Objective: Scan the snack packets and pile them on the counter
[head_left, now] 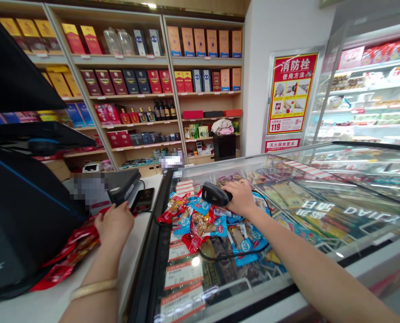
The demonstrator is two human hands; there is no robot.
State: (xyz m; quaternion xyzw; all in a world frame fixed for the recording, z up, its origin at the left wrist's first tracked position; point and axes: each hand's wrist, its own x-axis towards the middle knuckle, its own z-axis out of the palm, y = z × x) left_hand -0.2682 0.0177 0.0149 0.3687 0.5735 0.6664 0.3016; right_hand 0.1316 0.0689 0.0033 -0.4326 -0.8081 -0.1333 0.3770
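My right hand [242, 197] is closed round a black handheld barcode scanner [216, 194], above a pile of small snack packets [200, 222] in red and blue wrapping. The pile lies on the glass lid of a chest freezer [226, 287]. The scanner's black cable loops around the packets. My left hand [116, 223], with a gold-coloured bracelet [94, 289] at the wrist, is over the white counter. Its bent fingers close at the edge of a shiny red snack bag [73, 253], partly hidden by the hand and forearm.
A dark checkout monitor [24, 215] stands at the left. Behind my left hand are a black device [125, 181] and a dark phone [143, 199]. Price labels [181, 278] line the freezer's near side. Shelves of boxed bottles [129, 80] and a lit display fridge [371, 89] stand behind.
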